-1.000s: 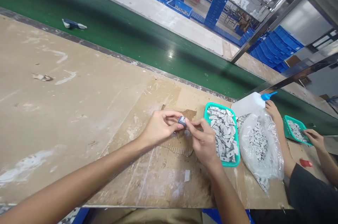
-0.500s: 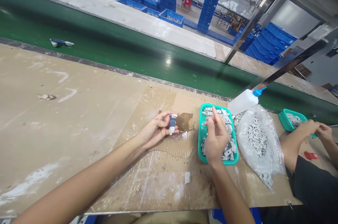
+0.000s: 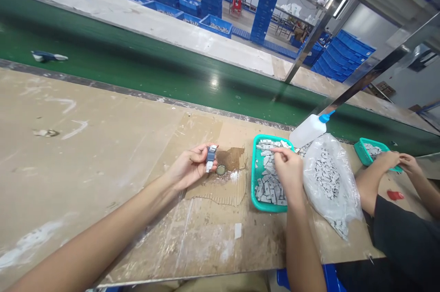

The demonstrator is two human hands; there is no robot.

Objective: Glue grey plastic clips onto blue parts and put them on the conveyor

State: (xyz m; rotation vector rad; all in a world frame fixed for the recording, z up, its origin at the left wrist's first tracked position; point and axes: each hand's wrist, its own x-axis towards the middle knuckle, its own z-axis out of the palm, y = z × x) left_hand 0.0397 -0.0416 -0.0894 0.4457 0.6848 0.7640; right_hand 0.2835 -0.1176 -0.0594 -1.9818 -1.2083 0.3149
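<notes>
My left hand (image 3: 192, 166) is closed around a small dark blue part with white ends (image 3: 211, 158), pinched between thumb and fingers above a worn cardboard piece (image 3: 215, 193). A round metal-looking ring (image 3: 220, 170) lies on the cardboard beside my fingertips. My right hand (image 3: 289, 170) hangs over the right side of a green plastic basket (image 3: 254, 182), its fingers drawn together and pointing left. Whether anything is between those fingertips is too small to tell. Many small grey-white plastic pieces (image 3: 271, 191) fill the basket.
Right of the basket lie a clear bag of small parts (image 3: 326, 182) and a white bottle with a blue nozzle (image 3: 307, 130). A co-worker's hands (image 3: 395, 160) work at another green basket (image 3: 366, 154). Behind the table runs a green conveyor (image 3: 154, 81) carrying a blue-and-white part (image 3: 48, 57).
My right hand has turned from upright with fingers raised to fingers closed and pointing left over the basket. My left hand still holds the part; the ring beside it now shows. The view has shifted slightly.
</notes>
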